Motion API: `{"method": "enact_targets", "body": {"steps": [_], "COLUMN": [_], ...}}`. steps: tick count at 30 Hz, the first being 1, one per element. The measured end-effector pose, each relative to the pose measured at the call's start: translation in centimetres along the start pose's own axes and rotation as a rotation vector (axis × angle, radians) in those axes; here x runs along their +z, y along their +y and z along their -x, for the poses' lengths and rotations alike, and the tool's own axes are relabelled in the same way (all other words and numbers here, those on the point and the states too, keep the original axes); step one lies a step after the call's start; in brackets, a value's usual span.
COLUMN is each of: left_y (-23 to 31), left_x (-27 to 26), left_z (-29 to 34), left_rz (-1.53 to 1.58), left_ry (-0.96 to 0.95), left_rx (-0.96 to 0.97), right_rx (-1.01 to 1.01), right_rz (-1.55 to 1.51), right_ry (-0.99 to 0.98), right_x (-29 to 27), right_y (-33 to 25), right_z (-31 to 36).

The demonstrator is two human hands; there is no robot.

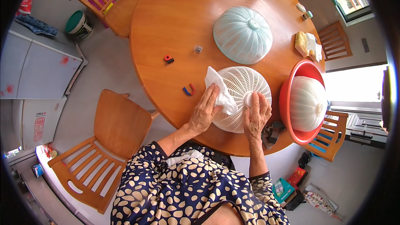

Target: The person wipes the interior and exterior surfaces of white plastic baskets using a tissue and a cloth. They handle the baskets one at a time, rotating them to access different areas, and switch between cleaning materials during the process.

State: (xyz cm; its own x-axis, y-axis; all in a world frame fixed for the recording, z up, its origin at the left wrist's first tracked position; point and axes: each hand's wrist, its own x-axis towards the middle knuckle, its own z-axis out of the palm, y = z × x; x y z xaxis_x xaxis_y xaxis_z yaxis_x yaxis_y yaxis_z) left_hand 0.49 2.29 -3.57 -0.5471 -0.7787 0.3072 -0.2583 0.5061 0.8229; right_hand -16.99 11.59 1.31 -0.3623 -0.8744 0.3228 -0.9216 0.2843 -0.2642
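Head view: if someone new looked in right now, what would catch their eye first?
Probably the red basin by the right edge of the round table, with a white cover inside. Next, the pale blue cover farther back, then the white mesh cover in front, with the left hand on a white wipe and the right hand at its knob.

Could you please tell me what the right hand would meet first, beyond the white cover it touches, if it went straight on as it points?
Past the white cover, the right hand would probably meet the pale blue-green cover, though their relative heights are unclear.
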Motion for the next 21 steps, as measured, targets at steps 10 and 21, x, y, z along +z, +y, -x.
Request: {"method": "enact_targets", "body": {"steps": [10, 21], "left_y": [3.3, 7.3], "left_x": [-4.6, -6.6], "left_z": [0.9, -1.2], "left_rz": [0.34, 1.39], "left_ry": [0.048, -0.412], "left_rx": [-0.147, -0.691], "right_rx": [0.024, 0.004], "right_rz": [-0.215, -0.791], "right_ry": [0.092, 0.053], "right_x": [-3.0, -3.5], "right_y": [-1.9, -5.0], "right_z": [-0.8, 0.8]}}
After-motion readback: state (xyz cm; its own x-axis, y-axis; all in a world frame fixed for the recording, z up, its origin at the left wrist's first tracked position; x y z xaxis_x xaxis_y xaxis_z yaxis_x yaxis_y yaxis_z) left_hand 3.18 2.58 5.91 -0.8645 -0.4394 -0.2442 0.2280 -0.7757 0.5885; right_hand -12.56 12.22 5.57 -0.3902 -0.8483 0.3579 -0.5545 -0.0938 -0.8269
